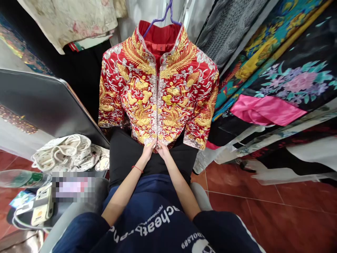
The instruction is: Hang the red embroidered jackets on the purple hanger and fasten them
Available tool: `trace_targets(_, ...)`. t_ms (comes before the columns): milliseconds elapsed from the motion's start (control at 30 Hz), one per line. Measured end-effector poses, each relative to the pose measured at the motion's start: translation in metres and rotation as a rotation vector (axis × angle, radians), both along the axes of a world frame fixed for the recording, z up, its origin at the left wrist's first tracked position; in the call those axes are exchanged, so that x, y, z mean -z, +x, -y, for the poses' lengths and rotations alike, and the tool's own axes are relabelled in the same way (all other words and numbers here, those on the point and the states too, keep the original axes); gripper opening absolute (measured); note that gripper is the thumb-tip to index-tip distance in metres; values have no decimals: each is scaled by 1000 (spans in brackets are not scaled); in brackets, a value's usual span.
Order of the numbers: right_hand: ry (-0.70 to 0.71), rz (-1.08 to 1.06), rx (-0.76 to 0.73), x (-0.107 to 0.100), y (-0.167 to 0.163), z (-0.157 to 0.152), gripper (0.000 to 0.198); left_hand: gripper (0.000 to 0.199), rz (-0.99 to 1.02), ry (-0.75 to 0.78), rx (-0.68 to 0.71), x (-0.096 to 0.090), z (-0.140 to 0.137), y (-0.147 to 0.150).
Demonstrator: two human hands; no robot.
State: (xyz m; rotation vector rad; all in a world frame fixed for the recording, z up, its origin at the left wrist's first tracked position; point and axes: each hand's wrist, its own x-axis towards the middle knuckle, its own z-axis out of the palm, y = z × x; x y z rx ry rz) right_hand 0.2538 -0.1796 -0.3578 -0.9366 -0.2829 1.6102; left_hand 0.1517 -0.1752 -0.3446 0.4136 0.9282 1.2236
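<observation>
Both hands are closed, pinching the red jacket (172, 112) at the bottom of its front edges. Left hand (149, 149) and right hand (163, 150) sit side by side, close together; fingertips partly hidden, so can't tell exactly how each finger sits. Red cord bracelet (137, 169) on the left wrist.

Jacket is straight ahead of the hands, upright on a purple hanger (166, 15), with heavy gold and silver embroidery. Front panels meet edge to edge down the middle, collar spread, label (161, 47) inside reads S. Lower end reaches the black trousers (126, 154) just beyond the hands.

Left of the hands: dark surface (63, 212) carrying a bundle of dotted white fabric (65, 153), a clear bottle (15, 178) lying on its side, and a power strip (43, 203) with white cable (18, 214). One item there is pixelated, can't identify it. Dark panel (50, 102) stands further forward on that side.

Right of the hands, well apart: hanging grey knit (231, 31), black floral fabric (279, 82), pink satin (265, 109). Red tiled floor (237, 189) below.
</observation>
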Motion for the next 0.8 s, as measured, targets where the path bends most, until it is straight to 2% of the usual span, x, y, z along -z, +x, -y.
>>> trace_targets(133,-11,-16,31,0,-1,0,26,46,24,-13,30,1,-1,-3)
trace_targets(333,-21,-22,59,-1,-1,1,35,45,20,-24,6,2,1,1)
trace_targets(800,-15,-1,96,-1,-2,1,27,52,-26,12,-20,6,6,4)
